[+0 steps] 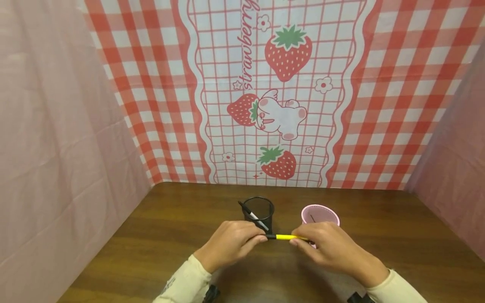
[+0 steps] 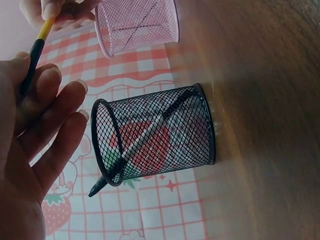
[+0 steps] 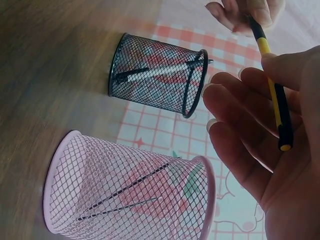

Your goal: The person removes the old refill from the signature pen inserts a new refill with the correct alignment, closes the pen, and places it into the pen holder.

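Observation:
Both hands pinch one yellow and black pen [image 1: 284, 237], held level above the table in front of two mesh cups. My left hand [image 1: 235, 242] grips its black end between thumb and index finger. On the yellow barrel is the thumb of my right hand [image 1: 329, 246]; in the right wrist view the pen's black rear end lies over the palm. Behind the left hand stands the black mesh cup [image 1: 272, 210], with a black and white pen [image 1: 251, 213] leaning inside. The pink mesh cup [image 1: 326, 213], partly hidden by the right hand, contains two thin dark sticks [image 3: 130, 187].
A brown wood-grain table [image 1: 166, 227] carries the cups. At its far edge hangs a red and white checked cloth [image 1: 163, 105] printed with strawberries. Pale pink curtains [image 1: 57, 126] close off both sides.

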`<act>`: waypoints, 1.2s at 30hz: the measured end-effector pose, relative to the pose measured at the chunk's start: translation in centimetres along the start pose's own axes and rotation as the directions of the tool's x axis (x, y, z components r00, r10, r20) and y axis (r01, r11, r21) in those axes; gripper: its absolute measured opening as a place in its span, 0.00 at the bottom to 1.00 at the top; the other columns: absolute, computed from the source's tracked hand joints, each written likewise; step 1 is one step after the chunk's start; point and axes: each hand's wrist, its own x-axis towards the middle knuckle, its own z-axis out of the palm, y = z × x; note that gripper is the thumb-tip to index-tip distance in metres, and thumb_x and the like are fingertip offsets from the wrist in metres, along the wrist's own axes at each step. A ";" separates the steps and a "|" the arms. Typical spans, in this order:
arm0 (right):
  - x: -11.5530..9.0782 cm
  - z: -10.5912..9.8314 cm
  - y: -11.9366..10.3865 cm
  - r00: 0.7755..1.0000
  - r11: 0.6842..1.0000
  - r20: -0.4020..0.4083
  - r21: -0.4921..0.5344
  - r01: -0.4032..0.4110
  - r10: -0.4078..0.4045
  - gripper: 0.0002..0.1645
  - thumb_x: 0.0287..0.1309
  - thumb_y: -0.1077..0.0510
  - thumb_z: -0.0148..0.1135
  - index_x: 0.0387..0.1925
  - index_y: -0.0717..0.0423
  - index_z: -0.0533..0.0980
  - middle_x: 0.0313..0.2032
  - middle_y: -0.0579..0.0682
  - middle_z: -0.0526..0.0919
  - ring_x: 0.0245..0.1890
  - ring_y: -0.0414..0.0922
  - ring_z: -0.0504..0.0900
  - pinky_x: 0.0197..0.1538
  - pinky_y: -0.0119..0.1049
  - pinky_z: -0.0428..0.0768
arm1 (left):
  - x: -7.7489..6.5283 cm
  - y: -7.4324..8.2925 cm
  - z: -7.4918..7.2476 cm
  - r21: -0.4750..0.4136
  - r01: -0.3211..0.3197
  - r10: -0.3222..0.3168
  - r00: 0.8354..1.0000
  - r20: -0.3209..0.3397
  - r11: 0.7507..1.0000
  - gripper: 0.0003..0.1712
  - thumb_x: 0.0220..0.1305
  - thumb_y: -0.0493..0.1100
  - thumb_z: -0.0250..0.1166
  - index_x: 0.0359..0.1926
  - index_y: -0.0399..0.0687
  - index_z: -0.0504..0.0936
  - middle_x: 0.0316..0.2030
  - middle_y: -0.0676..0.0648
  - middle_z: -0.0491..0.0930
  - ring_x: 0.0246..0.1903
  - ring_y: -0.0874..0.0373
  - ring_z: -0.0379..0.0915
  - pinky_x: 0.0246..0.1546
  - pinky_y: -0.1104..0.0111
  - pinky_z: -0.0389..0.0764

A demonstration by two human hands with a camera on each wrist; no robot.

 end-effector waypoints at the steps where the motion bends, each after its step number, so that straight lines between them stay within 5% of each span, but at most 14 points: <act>1: 0.0 0.0 0.0 1.000 1.000 0.001 -0.002 -0.002 0.002 0.08 0.57 0.59 0.72 0.36 0.44 0.82 0.31 0.31 0.81 0.27 0.25 0.72 0.30 0.23 0.73 | 0.0 0.0 0.0 -0.005 -0.002 0.002 1.000 -0.014 1.000 0.06 0.70 0.46 0.65 0.38 0.51 0.87 0.32 0.59 0.83 0.31 0.69 0.77 0.33 0.75 0.80; 11: 0.1 0.4 -0.1 1.000 1.000 0.000 0.005 -0.006 0.006 0.07 0.57 0.58 0.71 0.35 0.44 0.81 0.30 0.30 0.79 0.25 0.25 0.70 0.28 0.21 0.71 | 0.3 0.5 0.3 -0.046 0.000 -0.004 0.996 -0.087 0.999 0.13 0.58 0.43 0.76 0.43 0.50 0.82 0.36 0.56 0.83 0.36 0.68 0.79 0.38 0.78 0.80; 36: 0.2 0.6 -0.5 1.000 1.000 0.027 0.022 -0.003 0.002 0.08 0.58 0.59 0.71 0.33 0.41 0.80 0.29 0.28 0.76 0.26 0.24 0.70 0.29 0.20 0.71 | 0.4 0.5 0.4 0.007 -0.021 0.022 0.994 -0.106 1.000 0.11 0.56 0.46 0.77 0.37 0.52 0.83 0.33 0.58 0.83 0.33 0.69 0.80 0.36 0.77 0.81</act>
